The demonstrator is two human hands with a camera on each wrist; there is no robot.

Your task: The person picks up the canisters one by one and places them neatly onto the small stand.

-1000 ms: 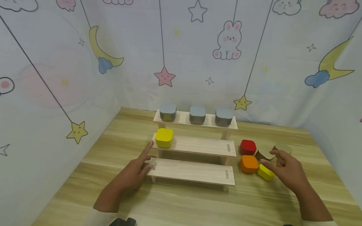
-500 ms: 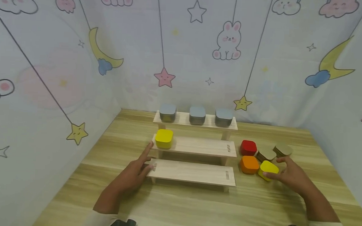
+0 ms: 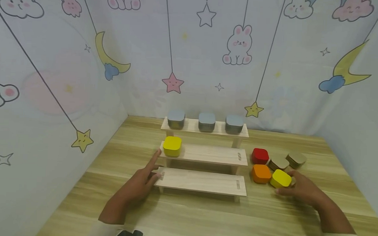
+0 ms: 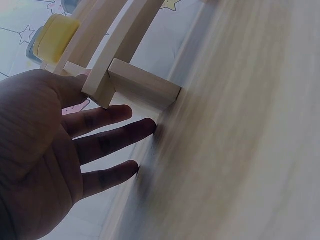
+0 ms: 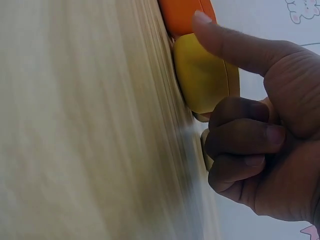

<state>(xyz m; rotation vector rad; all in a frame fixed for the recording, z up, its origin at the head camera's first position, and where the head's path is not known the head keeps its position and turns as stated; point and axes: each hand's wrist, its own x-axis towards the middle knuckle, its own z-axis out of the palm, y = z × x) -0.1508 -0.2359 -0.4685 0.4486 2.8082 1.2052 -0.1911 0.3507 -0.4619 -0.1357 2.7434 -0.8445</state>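
A small wooden three-tier stand (image 3: 202,181) faces me on the table. A yellow rounded block (image 3: 172,146) sits at the left end of its middle tier. My left hand (image 3: 139,184) rests at the stand's left side, thumb on the lowest tier and index finger at the middle tier; the other fingers extend below in the left wrist view. Right of the stand, my right hand (image 3: 306,190) has thumb and index finger around a second yellow block (image 3: 281,179) on the table. In the right wrist view its other fingers (image 5: 242,135) are curled; the index fingertip is hidden.
Three grey blocks (image 3: 206,122) stand on the top tier. A red block (image 3: 260,156), an orange block (image 3: 261,173) and two khaki blocks (image 3: 296,159) lie around the yellow one. Patterned fabric walls (image 3: 191,62) enclose the table's back and sides.
My right hand has come back from over the blocks and lowered, bringing thumb and index finger around the yellow block, which turned slightly. The left hand has stayed at the stand.
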